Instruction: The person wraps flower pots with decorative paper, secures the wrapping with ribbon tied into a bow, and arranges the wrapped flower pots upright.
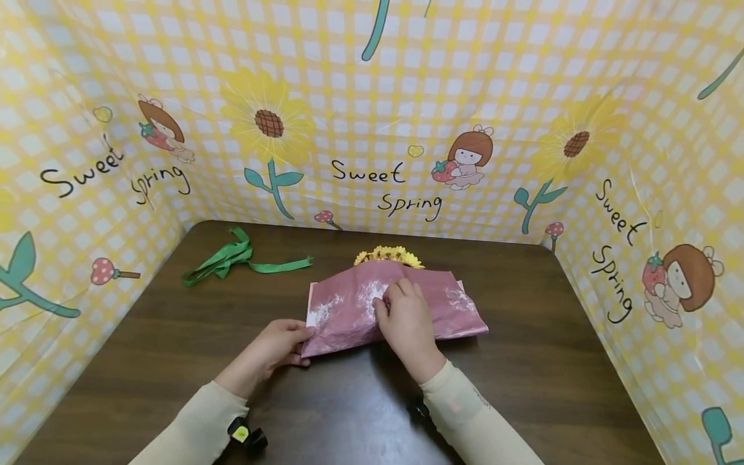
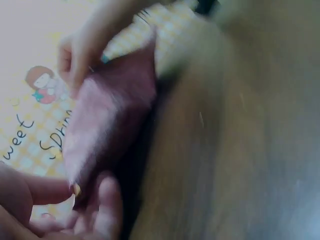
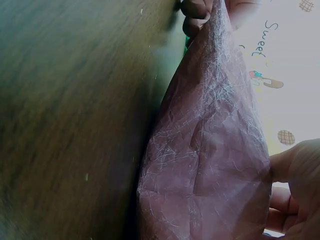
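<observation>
A creased, shiny pink sheet of wrapping paper [image 1: 349, 303] slopes up from the table in the middle of the head view. Yellow flowers [image 1: 389, 253] peek out past its far edge; whatever else lies under the sheet is hidden. My left hand [image 1: 278, 349] pinches the near left corner, thumb above and fingers below, which the left wrist view shows as a pink fold [image 2: 107, 115] between thumb and fingers. Over the sheet's middle, my right hand [image 1: 407, 323] has curled fingers and grips the paper; in the right wrist view these fingers [image 3: 282, 205] are at the paper's edge.
A loosely bunched green ribbon [image 1: 227, 258] lies at the back left of the dark wooden table [image 1: 523, 387]. Yellow checked cloth [image 1: 360, 116] printed with flowers and words walls the table at the back and both sides.
</observation>
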`<control>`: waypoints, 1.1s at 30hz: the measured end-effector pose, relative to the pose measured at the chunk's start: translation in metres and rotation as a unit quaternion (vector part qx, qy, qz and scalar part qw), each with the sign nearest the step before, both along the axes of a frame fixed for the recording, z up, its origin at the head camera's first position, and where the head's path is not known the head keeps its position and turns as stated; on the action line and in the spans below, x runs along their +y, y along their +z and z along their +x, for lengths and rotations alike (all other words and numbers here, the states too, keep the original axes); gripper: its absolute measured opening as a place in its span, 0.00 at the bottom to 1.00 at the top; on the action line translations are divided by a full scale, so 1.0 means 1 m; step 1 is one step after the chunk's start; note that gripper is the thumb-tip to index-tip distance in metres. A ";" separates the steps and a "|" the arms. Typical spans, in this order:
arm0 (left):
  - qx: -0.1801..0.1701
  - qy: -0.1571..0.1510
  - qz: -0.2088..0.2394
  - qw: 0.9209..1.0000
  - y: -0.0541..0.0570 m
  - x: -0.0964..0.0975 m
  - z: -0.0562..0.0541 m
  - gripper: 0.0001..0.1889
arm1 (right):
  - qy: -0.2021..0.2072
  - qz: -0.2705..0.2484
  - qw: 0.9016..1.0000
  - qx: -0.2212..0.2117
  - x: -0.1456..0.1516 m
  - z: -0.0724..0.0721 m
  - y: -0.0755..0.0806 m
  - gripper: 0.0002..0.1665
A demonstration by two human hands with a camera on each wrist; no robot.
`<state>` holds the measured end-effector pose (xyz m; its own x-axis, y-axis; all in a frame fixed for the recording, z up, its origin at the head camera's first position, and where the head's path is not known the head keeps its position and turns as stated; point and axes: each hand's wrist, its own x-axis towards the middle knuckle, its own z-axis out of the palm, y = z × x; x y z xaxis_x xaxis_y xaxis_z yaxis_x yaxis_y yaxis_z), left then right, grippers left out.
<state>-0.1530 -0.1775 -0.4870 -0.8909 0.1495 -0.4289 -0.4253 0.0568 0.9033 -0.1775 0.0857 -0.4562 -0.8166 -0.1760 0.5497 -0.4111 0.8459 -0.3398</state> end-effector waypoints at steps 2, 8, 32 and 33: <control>0.006 -0.009 -0.017 1.000 -0.002 0.000 0.000 0.13 | -0.001 0.001 1.000 0.002 0.000 0.000 0.000 0.16; 0.002 -0.014 -0.027 1.000 -0.008 -0.002 -0.004 0.10 | -0.004 0.013 1.000 0.000 0.000 -0.001 -0.002 0.16; -0.028 -0.045 0.080 0.995 -0.006 0.001 -0.010 0.13 | -0.013 0.050 0.999 0.008 -0.003 0.001 -0.002 0.17; -0.027 -0.040 0.080 0.996 -0.007 0.001 -0.010 0.13 | -0.015 0.052 0.998 0.012 -0.004 0.002 -0.002 0.18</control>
<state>-0.1627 -0.1766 -0.4937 -0.8495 0.2893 -0.4411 -0.4736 -0.0502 0.8793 -0.1757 0.0821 -0.4584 -0.8092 -0.2091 0.5491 -0.3925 0.8878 -0.2402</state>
